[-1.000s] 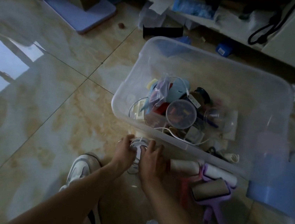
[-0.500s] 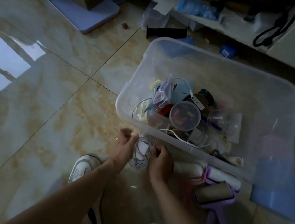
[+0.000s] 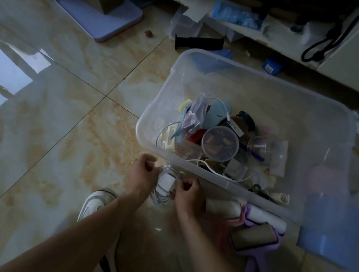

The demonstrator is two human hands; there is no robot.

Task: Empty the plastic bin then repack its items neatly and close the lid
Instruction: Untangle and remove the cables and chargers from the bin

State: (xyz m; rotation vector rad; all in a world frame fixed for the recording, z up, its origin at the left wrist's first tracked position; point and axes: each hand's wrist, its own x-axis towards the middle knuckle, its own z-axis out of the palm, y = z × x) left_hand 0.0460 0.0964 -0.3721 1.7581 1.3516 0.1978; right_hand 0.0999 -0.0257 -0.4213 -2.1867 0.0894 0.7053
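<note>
Both hands, left hand (image 3: 141,176) and right hand (image 3: 186,192), pinch a coiled cable (image 3: 165,186) at the bin's (image 3: 154,110) seven o'clock; loosening could unravel it.

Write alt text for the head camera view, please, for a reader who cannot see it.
Two hands, left hand and right hand, hold a coiled white cable with its charger over a tiled floor, just outside a clear plastic bin. The bin holds small clutter, including a round lidded container; lint rollers lie beside it.
</note>
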